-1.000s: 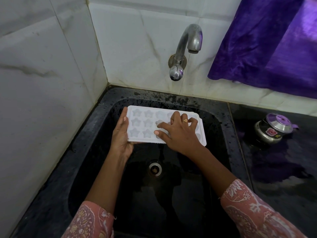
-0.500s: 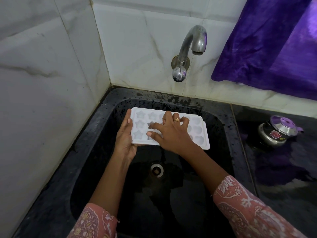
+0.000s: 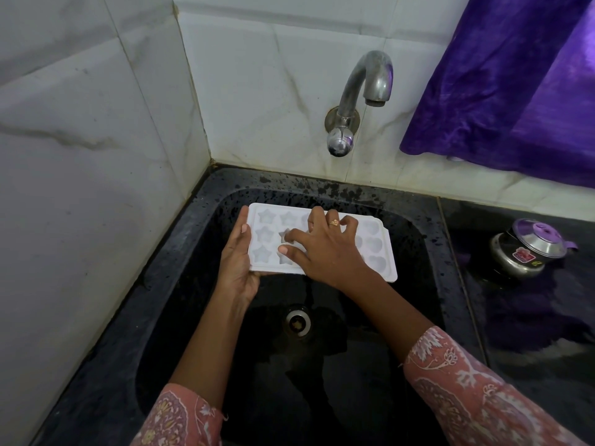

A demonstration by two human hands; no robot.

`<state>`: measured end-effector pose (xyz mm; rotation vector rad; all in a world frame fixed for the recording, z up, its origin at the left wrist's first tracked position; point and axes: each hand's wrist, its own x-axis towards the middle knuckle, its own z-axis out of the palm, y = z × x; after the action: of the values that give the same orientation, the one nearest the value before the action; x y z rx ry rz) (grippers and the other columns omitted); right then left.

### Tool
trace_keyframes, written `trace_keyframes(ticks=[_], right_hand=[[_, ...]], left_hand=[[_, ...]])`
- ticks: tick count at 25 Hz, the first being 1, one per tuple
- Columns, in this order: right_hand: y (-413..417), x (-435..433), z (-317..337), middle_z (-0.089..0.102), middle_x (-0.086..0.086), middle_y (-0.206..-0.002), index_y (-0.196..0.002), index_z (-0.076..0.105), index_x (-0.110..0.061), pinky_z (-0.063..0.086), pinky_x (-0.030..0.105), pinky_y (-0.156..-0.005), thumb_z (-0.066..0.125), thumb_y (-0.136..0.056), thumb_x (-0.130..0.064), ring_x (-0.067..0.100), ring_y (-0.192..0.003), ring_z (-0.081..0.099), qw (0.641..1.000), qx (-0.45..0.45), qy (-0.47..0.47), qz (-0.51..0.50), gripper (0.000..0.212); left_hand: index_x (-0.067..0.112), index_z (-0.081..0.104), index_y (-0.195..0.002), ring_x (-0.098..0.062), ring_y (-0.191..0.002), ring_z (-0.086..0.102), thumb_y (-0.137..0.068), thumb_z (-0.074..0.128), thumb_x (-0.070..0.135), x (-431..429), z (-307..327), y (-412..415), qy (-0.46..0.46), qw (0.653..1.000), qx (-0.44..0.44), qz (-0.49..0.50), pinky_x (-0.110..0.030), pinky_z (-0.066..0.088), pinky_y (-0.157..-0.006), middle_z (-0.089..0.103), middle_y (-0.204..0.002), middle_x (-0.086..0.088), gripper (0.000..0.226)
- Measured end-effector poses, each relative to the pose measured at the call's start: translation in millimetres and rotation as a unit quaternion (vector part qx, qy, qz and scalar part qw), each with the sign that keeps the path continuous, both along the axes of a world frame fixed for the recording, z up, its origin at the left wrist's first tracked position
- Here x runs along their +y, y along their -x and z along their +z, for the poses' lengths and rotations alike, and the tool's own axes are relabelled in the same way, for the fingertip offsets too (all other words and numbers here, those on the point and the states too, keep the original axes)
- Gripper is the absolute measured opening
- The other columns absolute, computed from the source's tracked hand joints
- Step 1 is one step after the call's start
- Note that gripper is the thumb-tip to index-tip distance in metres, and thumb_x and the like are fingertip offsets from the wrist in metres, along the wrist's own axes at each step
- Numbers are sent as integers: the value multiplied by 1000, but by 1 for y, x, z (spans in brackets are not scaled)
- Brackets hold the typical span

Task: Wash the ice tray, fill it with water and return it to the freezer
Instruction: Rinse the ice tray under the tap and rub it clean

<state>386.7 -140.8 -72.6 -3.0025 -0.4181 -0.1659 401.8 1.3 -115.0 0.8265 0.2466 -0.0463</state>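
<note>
1. Over the last second the right hand point(image 3: 325, 252) has slid its fingertips from the middle cells toward the star cells at 9 o'clock; scrubbing is continuing, and filling is not begun.
2. The white plastic ice tray with star and heart cells point(image 3: 376, 244) sits level over the black stone sink point(image 3: 421, 249), below the dry chrome tap point(image 3: 363, 91).
3. The left hand point(image 3: 236, 265) grasps its 9 o'clock edge; the right hand lies spread on top, gripping nothing.

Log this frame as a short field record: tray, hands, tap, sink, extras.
tray: white ice tray, star and heart moulds, held over the sink
left hand: grips the tray's left edge
right hand: lies on top, fingers in the moulds
tap: no water visible
sink: black basin, drain uncovered
extras: steel pot on counter, purple curtain
</note>
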Motion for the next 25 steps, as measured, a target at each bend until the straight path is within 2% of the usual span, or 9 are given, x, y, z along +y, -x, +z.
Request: trace_keyframes(ticks=[2,5,7,12,14,17,20,23,25], right_hand=[[0,1,-1,38,7,-123,-122,54,-35,12,42,-90,34,-92,-56,27,-114,33,1000,7,1,-2,42],[0,1,0,36,5,-124,-122,53,-37,11,41,-90,32,-92,-58,26,-116,31,1000,23,-1,-7,42],[1,2,0,35,6,-125,-122,53,-36,12,42,-92,30,-92,-59,27,-117,31,1000,31,1,-6,45],[-1,3,2,35,5,-123,-123,52,-37,13,43,-94,31,-92,-58,25,-117,30,1000,30,-4,1,42],[-2,5,-1,37,5,-121,-120,54,-37,12,41,-91,31,-92,-58,25,-115,32,1000,20,2,3,42],[-4,4,-7,48,6,-108,-100,65,-34,15,40,-84,27,-88,-60,28,-102,46,998,-46,30,-1,47],[-4,4,-9,54,4,-90,-79,69,-35,20,38,-78,30,-85,-56,26,-82,54,994,-91,57,-19,44],[-3,8,-7,53,5,-91,-86,69,-32,19,38,-78,30,-87,-55,26,-83,53,995,-100,24,-14,44],[-3,11,-2,52,6,-94,-96,66,-30,18,38,-80,29,-87,-55,26,-87,51,995,-100,-10,-4,45]], left_hand=[[21,43,-137,-15,-96,67,-97,40,20,0,1,0,4,1000,3,-4,-32,59,-70,60,-123,-2,40],[21,43,-137,-26,-116,57,-97,41,20,-1,1,0,0,1000,10,-6,-37,56,-80,52,-136,-6,40],[21,42,-138,-29,-120,53,-98,40,20,-2,0,0,-2,1000,14,-10,-38,54,-82,50,-138,-7,40],[19,41,-139,-26,-116,56,-98,40,20,1,2,-1,-2,1000,13,-3,-37,56,-77,51,-137,-7,42],[19,42,-139,-22,-107,61,-98,40,20,3,5,0,-2,1000,11,1,-35,57,-76,53,-134,-5,41],[20,43,-137,-14,-93,67,-98,40,20,0,4,2,5,1000,8,0,-33,58,-74,57,-126,-4,40],[21,43,-137,-14,-93,67,-98,40,21,-1,2,4,1,1000,8,-3,-34,58,-75,60,-122,-2,39],[22,43,-137,-19,-103,63,-98,40,21,2,0,3,6,1000,11,1,-38,55,-81,57,-128,-5,40],[22,43,-138,-20,-102,64,-97,41,21,4,-2,3,8,1000,10,-1,-38,55,-80,58,-128,-6,41]])
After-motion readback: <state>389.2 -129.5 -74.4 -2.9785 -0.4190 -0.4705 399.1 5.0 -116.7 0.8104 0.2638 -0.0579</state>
